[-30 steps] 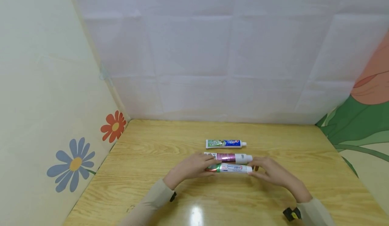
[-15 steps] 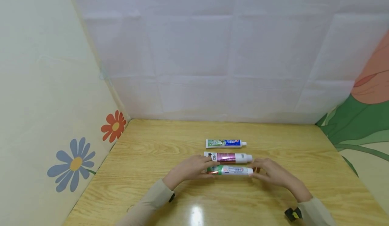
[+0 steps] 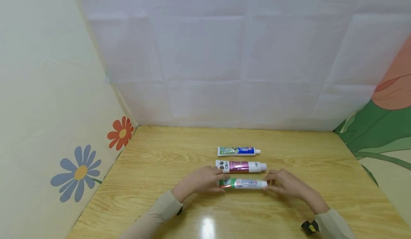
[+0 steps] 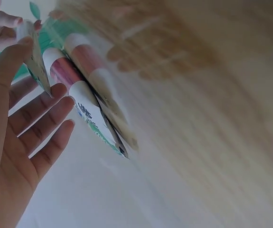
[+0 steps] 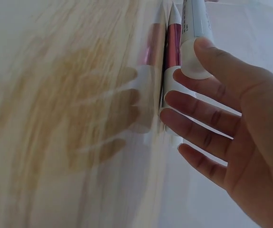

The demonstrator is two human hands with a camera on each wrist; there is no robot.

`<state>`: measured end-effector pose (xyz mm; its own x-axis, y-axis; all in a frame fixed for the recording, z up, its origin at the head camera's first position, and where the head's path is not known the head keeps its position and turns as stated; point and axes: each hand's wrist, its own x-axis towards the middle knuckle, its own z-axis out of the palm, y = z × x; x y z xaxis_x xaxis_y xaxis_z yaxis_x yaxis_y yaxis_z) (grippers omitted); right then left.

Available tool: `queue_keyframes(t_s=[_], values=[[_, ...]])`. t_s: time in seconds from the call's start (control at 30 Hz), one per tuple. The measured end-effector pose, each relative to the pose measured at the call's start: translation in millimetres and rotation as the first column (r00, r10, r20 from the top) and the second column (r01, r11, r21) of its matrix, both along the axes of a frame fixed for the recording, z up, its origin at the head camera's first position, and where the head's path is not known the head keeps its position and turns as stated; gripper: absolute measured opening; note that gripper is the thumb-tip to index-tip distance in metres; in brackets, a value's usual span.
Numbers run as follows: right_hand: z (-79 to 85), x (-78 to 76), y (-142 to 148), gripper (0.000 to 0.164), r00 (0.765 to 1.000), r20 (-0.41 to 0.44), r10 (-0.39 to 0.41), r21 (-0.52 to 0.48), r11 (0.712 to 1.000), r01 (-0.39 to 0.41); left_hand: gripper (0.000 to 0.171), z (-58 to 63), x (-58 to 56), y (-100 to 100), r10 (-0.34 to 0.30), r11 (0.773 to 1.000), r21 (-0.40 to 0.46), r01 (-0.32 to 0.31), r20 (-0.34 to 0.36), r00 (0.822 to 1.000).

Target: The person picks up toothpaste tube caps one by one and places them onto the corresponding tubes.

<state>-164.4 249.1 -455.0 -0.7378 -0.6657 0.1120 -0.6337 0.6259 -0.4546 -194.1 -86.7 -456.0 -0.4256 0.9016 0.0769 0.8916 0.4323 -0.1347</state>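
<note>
A green-and-white toothpaste tube [image 3: 245, 183] lies crosswise between both hands, cap to the right. My left hand [image 3: 205, 179] pinches its flat end between thumb and fingers; in the left wrist view that end of the tube [image 4: 35, 64] shows edge-on. My right hand [image 3: 285, 182] pinches the white cap [image 5: 194, 61] between thumb and index finger, its other fingers spread. In the wrist views the tube seems held a little above the tabletop. Just beyond it rests a pink-and-white toothpaste tube [image 3: 239, 166], parallel and apart from it.
Farther back a blue-and-green toothpaste tube [image 3: 237, 151] lies parallel on the wooden table [image 3: 160, 146]. A white sheet [image 3: 205, 100] hangs behind the table. Walls with painted flowers [image 3: 80, 173] stand at the sides.
The green-and-white toothpaste tube has come toward me with both hands on its ends, widening the space to the pink-and-white tube. The other two tubes have stayed in place.
</note>
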Motion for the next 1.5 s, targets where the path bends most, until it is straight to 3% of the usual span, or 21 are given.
queue_keyframes(t_s=[0.5,0.7,1.23,1.5], values=[[-9.4,-1.9,-2.3,0.024,0.997,-0.064,0.047,0.020,0.999,-0.046,0.056,-2.0,2.7,2.9,0.030,0.998,-0.063,-0.024,0.105,0.994],[-11.7,-3.3,-1.7,0.024,0.995,-0.084,0.060,0.024,0.998,-0.058,0.055,-2.5,2.4,2.9,0.004,0.998,-0.062,0.001,0.094,0.996],[-7.8,-2.0,-2.4,0.024,0.999,-0.033,0.034,0.035,0.999,-0.033,0.052,-4.3,2.1,1.2,0.033,0.998,-0.061,-0.025,0.136,0.990],[-8.4,-3.5,-3.5,0.031,1.000,0.007,-0.022,0.085,0.996,0.021,0.051,0.1,3.3,-0.1,0.038,0.998,-0.061,-0.029,0.152,0.988]])
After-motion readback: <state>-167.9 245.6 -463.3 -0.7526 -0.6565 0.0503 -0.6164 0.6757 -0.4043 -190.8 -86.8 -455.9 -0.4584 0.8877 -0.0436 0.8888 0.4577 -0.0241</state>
